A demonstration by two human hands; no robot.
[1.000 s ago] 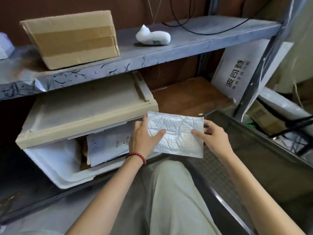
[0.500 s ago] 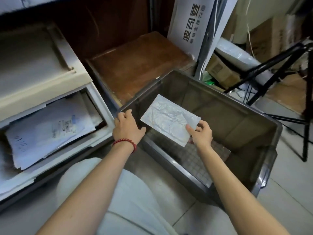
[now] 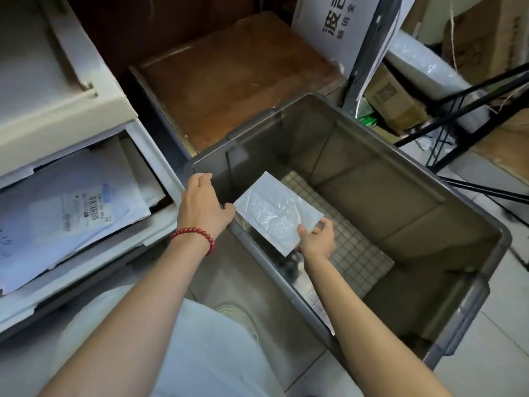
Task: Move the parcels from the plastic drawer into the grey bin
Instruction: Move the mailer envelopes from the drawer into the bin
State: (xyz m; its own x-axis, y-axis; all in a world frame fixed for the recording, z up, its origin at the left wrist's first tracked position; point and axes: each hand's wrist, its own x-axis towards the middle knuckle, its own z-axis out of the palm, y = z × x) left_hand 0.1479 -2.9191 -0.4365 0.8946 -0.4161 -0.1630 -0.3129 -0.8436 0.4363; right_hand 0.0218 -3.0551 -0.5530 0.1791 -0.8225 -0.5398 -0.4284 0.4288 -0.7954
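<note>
My right hand (image 3: 316,239) pinched a white bubble mailer (image 3: 276,213) inside the grey bin (image 3: 386,196) — the only one showing there. Left hand (image 3: 204,207) hung slack, holding nothing. Several parcels (image 3: 71,207) lay in the plastic drawer (image 3: 156,164) — barely begun, I judged.

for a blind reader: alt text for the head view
The right hand holds a white padded plastic parcel inside the grey plastic bin. The left hand is at the bin's near corner, beside a white plastic drawer holding more parcels.
</note>
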